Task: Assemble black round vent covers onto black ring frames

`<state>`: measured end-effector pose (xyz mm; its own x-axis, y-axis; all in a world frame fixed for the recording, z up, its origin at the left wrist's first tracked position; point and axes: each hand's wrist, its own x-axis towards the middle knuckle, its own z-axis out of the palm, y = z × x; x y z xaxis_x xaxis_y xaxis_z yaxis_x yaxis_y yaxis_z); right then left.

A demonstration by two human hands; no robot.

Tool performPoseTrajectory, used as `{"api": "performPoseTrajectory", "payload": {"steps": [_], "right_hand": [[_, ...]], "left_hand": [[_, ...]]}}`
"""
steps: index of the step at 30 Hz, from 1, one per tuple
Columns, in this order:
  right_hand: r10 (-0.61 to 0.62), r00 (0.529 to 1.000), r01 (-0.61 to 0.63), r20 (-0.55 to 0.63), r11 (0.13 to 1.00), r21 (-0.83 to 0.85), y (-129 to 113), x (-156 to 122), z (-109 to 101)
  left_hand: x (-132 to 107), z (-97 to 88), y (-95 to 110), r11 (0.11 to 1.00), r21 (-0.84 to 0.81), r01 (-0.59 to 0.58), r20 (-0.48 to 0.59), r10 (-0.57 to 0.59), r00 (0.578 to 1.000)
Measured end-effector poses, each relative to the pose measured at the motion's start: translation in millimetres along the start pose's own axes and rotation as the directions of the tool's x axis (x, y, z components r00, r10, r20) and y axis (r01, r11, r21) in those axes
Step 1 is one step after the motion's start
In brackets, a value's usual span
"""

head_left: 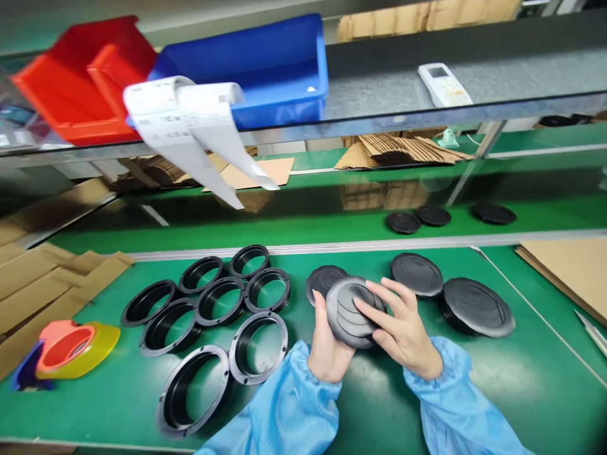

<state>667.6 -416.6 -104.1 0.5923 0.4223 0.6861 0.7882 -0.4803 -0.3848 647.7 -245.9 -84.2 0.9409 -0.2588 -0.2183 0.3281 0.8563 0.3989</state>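
Observation:
A black round disc (346, 309) with ringed ridges on its face is held between both my hands above the green table. My left hand (329, 351) grips it from the left and below, its thumb up along the rim. Across the disc's right side lies my right hand (403, 325), fingertips pressed to the ridged face and thumb near the lower edge. Just behind is another black disc (325, 278), partly covered by the held one. To the right, a flat disc (417, 273) and a thicker disc (477, 306) lie close together.
Several black flanged rings (258, 347) stand left of my hands. A tape roll in a dispenser (78, 347) and cardboard pieces (52, 291) are at far left. Cardboard sheets (569, 265) and a blade-like tool (592, 332) lie right. Overhead, a shelf (374, 82) carries blue (246, 63) and red (90, 82) bins.

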Motion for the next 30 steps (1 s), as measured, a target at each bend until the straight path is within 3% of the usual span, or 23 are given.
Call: {"api": "performPoseTrajectory", "payload": {"steps": [6,10,14,18,22,24,26,28,30], "right_hand": [[-0.080,0.989,0.099,0.128,0.984,-0.148,4.7,-2.3,5.1],[0.014,0.993,-0.005,0.116,0.997,-0.083,-2.5,4.4,7.3],[0.075,0.952,-0.104,0.297,0.991,0.083,-23.4,18.6,10.7],[-0.061,0.897,-0.009,0.438,0.988,0.156,-52.4,42.5,28.6],[-0.131,0.882,0.007,0.452,0.964,0.265,-72.9,69.8,59.1],[-0.106,0.896,-0.020,0.430,0.961,0.277,-79.4,80.8,74.3],[-0.067,0.897,-0.047,0.436,0.969,0.244,-87.9,88.0,87.8],[-0.065,0.877,-0.037,0.476,0.979,0.201,-102.3,91.3,100.0],[-0.111,0.849,0.021,0.517,0.984,0.176,-123.3,92.8,112.9]], "left_hand": [[0.8,-3.4,-6.3,0.996,0.041,-0.085,0.063,0.082,0.995],[-6.6,-5.4,-5.6,0.907,0.282,-0.312,0.113,0.292,0.950],[-30.4,-11.0,3.4,0.892,0.322,-0.317,0.159,0.279,0.947],[-61.4,-12.9,28.5,0.896,0.345,-0.280,0.050,0.281,0.959],[-89.1,-7.7,68.1,0.932,0.289,-0.218,-0.091,0.253,0.963],[-105.0,-3.6,94.6,0.880,0.344,-0.328,-0.179,0.404,0.897],[-125.2,-1.8,124.9,0.732,0.503,-0.461,-0.225,0.625,0.747],[-149.1,-6.4,154.8,0.522,0.682,-0.512,-0.168,0.793,0.585],[-173.7,-20.3,178.7,0.396,0.801,-0.449,-0.148,0.858,0.492]]}}
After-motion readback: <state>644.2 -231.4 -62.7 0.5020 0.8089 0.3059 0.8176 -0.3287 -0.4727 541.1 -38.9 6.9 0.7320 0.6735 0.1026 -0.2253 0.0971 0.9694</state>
